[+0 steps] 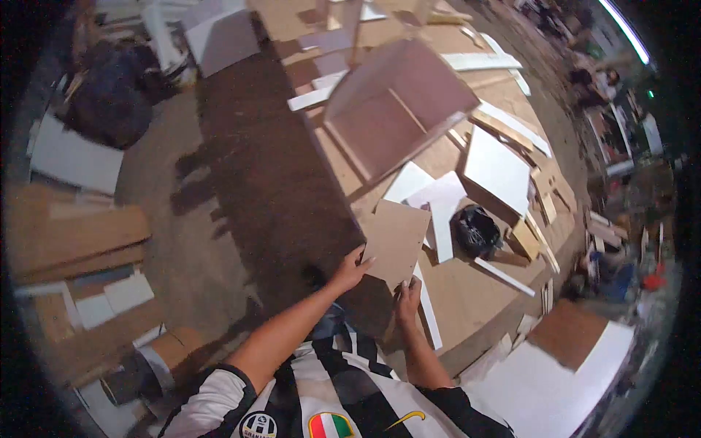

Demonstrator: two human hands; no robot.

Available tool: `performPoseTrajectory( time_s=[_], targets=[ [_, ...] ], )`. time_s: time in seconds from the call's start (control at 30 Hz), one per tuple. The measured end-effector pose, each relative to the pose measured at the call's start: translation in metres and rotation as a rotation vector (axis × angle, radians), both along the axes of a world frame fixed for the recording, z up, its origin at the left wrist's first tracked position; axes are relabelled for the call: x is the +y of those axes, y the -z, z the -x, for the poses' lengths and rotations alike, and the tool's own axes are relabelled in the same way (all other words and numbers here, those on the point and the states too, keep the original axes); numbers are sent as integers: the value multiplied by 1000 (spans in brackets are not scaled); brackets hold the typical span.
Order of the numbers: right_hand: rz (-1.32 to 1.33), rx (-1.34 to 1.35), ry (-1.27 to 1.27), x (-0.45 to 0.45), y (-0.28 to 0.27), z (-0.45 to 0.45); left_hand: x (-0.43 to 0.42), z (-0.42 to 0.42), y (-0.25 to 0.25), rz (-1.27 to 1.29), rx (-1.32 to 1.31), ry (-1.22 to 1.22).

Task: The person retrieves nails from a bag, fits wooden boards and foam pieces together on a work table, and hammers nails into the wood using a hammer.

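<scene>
A flat brown board (395, 239) with an angled lower edge is held in front of me, over the near edge of the worktable. My left hand (351, 270) is closed on its lower left edge, with the thumb lying on the top face. At the lower right corner my right hand (409, 299) pinches the board; its fingers underneath are partly hidden. Beyond the board stands an open wooden box (405, 109) with a thin divider strip inside. White panel pieces (442, 212) lie just right of the board.
A black plastic bag (476, 231) sits among white and wooden offcuts on the worktable (467, 299). White sheets (540, 387) lie at the lower right. Stacked boards (87, 233) stand on the left across the floor, and a person (602, 84) is far off at the upper right.
</scene>
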State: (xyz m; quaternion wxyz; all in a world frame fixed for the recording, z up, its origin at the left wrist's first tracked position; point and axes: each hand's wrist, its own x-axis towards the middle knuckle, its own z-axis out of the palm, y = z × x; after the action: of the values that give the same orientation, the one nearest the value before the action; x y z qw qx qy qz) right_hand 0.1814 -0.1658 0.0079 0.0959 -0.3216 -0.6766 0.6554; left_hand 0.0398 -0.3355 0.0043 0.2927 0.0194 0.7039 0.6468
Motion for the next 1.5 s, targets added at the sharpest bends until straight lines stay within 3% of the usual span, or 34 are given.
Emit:
performPoseTrajectory(
  time_s=[0.07, 0.13, 0.2, 0.23, 0.27, 0.3, 0.53, 0.63, 0.7, 0.73, 0.8, 0.93, 1.0, 1.03, 1.1, 1.2, 1.3, 1.37, 1.43, 1.5],
  targets=[
    [-123, -261, 156, 10, -13, 4, 31, 10, 9, 19, -62, 100],
    [-260, -210, 194, 36, 15, -4, 56, 26, -7, -54, -114, 197],
    [-582, -221, 134, 63, 40, -3, 77, 30, -3, -122, -167, 282],
    [-555, -129, 178, 60, 5, 15, 85, 30, 15, -84, -145, 274],
    [-552, -139, 200, 68, 5, 20, 90, 30, 24, -40, -126, 259],
    [-563, -163, 179, 76, 6, 22, 93, 37, -7, -16, -171, 282],
    [-617, -250, 40, 94, -2, 43, 105, 40, 21, -75, -191, 246],
    [-729, -225, 14, 92, -4, 49, 104, 46, 12, 40, -215, 217],
    [-788, -185, 20, 90, -7, 51, 107, 57, 12, 351, -266, 325],
    [-850, -146, 6, 88, -9, 51, 108, 54, 17, 356, -265, 337],
    [-856, -98, 34, 83, -15, 54, 112, 43, 19, 197, -121, 72],
    [-822, -8, 31, 65, -45, 57, 107, 32, 25, 11, -102, 16],
    [-868, 43, 64, 52, -61, 59, 94, 32, 57, -9, -422, 181],
    [-882, 8, 75, 44, -64, 58, 92, 28, 66, -7, -417, 190],
    [-939, -86, 66, 29, -59, 56, 87, 23, 80, -332, -347, 28],
    [-964, -142, 25, 1, -71, 66, 98, 41, -48, -109, -235, 104],
    [-782, -216, -61, 13, -63, 71, 85, 56, -41, -14, -205, 79],
    [-656, -271, 44, 43, -56, 86, 73, 64, -33, -4, -187, 103],
    [-823, -473, 156, 76, -49, 112, 60, 71, -24, 6, -177, 127],
    [-1063, -395, 230, 105, -13, 120, 56, 84, -18, -87, -374, 129]
  ],
)
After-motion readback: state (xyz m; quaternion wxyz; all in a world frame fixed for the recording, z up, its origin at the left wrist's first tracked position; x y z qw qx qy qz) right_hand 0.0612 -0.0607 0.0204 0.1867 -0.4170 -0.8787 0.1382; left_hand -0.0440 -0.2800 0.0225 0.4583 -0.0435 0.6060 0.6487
